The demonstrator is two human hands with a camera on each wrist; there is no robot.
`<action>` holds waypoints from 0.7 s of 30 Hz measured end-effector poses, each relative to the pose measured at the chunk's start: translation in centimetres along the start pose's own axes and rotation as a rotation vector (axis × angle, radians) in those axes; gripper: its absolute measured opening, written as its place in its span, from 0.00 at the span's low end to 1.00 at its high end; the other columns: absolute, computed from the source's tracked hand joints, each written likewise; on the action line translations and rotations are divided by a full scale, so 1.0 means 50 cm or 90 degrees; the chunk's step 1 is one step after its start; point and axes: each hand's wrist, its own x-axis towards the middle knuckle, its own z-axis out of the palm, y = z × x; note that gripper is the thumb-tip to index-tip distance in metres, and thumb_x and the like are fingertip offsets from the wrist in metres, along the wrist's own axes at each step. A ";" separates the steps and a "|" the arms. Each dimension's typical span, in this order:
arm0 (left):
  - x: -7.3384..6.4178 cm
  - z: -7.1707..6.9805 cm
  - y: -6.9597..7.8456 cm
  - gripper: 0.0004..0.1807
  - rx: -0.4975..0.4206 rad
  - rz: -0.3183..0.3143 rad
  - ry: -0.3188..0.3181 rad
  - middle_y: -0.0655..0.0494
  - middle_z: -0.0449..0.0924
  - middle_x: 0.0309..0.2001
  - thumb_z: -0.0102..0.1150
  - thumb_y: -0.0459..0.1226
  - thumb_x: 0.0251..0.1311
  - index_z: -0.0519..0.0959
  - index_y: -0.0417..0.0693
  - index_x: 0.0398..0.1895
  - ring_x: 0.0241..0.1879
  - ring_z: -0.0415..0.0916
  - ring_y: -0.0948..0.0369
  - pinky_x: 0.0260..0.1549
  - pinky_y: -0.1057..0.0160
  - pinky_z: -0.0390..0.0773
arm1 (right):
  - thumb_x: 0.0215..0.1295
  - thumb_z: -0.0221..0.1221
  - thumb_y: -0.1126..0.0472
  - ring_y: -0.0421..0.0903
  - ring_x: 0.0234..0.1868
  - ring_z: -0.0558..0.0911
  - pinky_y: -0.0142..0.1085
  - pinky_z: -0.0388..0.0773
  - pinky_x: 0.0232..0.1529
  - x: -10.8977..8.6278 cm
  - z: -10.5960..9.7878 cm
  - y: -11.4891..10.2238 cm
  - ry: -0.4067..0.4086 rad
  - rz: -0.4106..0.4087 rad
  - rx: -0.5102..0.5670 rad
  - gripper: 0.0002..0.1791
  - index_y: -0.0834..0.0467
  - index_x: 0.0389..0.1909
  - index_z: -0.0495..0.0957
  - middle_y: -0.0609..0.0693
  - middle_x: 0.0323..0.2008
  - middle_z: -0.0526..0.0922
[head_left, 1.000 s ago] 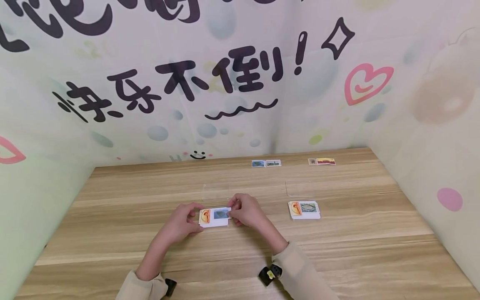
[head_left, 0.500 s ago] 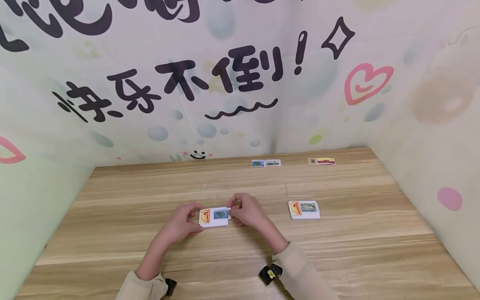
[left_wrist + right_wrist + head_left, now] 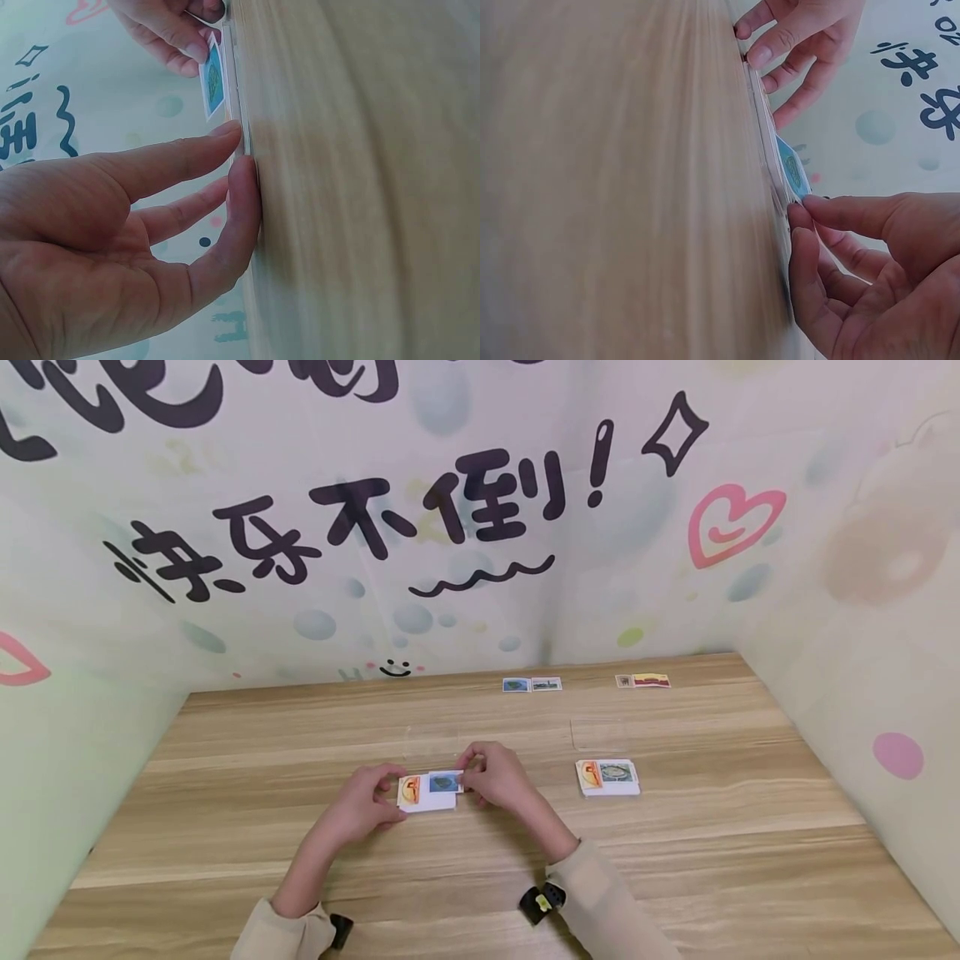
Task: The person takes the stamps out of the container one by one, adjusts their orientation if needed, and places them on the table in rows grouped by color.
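A low white card stack (image 3: 424, 803) lies on the table, with an orange picture stamp (image 3: 409, 790) on its left part. My left hand (image 3: 365, 803) holds this stack at its left edge, thumb and fingers at the corners. Between thumb and fingers, my right hand (image 3: 495, 774) pinches the right end of a small blue stamp (image 3: 443, 782) with a white border. In the left wrist view the blue stamp (image 3: 213, 81) stands tilted up from the stack. The right fingertips partly cover its end.
To the right lies a second white stack (image 3: 609, 790) bearing an orange and a green stamp. Several small stamps (image 3: 547, 684) lie in two pairs near the back wall. Two clear plates (image 3: 598, 735) rest behind the stacks.
The right hand has shifted slightly away from the body, and the blue stamp has moved with it, up and a little right over the stack. The left hand stays in place.
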 end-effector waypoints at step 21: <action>0.001 0.000 0.000 0.30 0.001 0.000 0.001 0.41 0.68 0.46 0.74 0.23 0.54 0.78 0.32 0.62 0.34 0.72 0.56 0.29 0.63 0.78 | 0.70 0.65 0.69 0.41 0.15 0.72 0.28 0.71 0.20 0.001 -0.019 -0.006 0.019 0.025 0.013 0.03 0.62 0.42 0.83 0.53 0.22 0.84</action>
